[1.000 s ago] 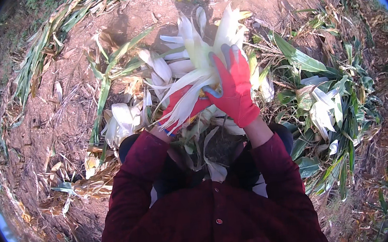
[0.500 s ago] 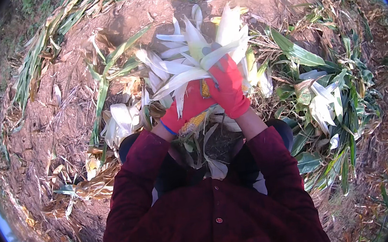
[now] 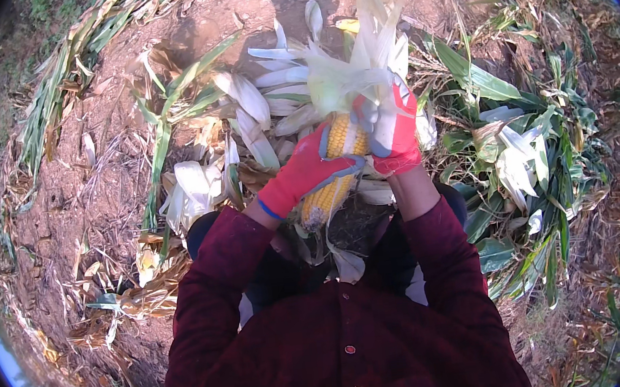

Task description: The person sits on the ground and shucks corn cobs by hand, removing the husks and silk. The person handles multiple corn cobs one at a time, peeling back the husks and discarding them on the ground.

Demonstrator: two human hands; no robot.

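Note:
A yellow ear of corn (image 3: 320, 201) lies aslant between my hands, its kernels bare along most of the visible length. My left hand (image 3: 299, 175), in a red glove with grey fingers, is wrapped round the middle of the ear. At the far end, my right hand (image 3: 398, 141), gloved the same way, is closed on the pale corn husk (image 3: 343, 83), which is bunched and peeled away from the kernels. Part of the ear's far end is hidden by husk and fingers. Loose strands hang at its near end.
Stripped husks (image 3: 251, 112) lie just beyond my left hand, with another husk clump (image 3: 193, 195) to the left. Green corn stalks and leaves (image 3: 551, 166) are heaped at the right. A long row of cut stalks (image 3: 67, 76) lies far left on bare soil (image 3: 119, 131).
The husk has been pulled off the kernels toward the far end, baring the ear. My right hand has shifted right and turned; my left hand now shows its fingers round the ear.

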